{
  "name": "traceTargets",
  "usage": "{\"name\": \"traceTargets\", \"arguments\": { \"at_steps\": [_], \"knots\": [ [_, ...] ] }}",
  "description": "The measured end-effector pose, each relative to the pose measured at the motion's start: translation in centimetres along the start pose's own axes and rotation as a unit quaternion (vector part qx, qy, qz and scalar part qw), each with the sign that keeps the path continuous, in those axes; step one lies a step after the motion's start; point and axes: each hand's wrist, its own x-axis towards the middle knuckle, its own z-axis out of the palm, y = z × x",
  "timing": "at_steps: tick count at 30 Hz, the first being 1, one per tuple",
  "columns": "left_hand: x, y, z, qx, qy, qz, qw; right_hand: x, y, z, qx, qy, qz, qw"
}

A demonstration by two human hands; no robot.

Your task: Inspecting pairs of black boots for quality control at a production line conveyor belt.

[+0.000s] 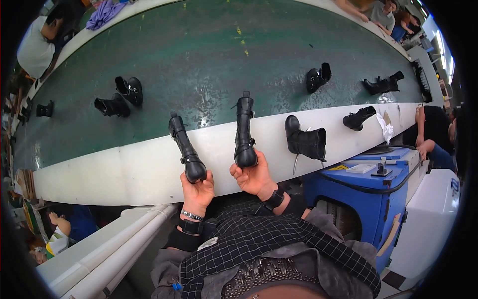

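Observation:
Two black boots with straps and buckles are in my hands, one in each, over the white ledge. My left hand (198,192) grips the left boot (186,147) by its rounded toe end, and the shaft points away from me. The right boot (244,129) is held the same way by my right hand (254,174), its shaft reaching over the green belt's edge. Fingers of both hands wrap round the toes from below and partly hide there. To the right of my right hand, a third black boot (304,139) lies on the ledge with a lace hanging down.
Beyond the white ledge (99,172) runs a wide green conveyor belt (199,60) bearing several black boots (130,90). Another boot (359,118) and white paper (385,127) lie on the ledge at right. A blue machine (368,184) stands close at my right. People (381,17) sit around the belt.

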Motion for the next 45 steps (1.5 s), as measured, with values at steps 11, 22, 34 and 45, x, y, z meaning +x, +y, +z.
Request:
{"name": "traceTargets", "arguments": {
  "at_steps": [11,22,34,45],
  "knots": [
    [0.5,-0.4,-0.3,-0.013,0.012,0.002,1.000,0.4,0.1,-0.3,-0.003,0.002,0.031,1.000],
    [1.8,-2.4,0.3,0.041,0.076,-0.010,0.996,1.4,-0.4,-1.6,-0.007,0.043,0.022,0.999],
    [0.7,1.8,1.2,0.648,0.204,-0.025,0.734,-1.2,-3.5,-0.2,-0.455,0.179,0.063,0.870],
    [5.6,-0.7,2.8,0.829,0.008,0.277,0.485,1.1,-4.3,0.0,-0.733,0.181,-0.274,0.596]
  ]
}}
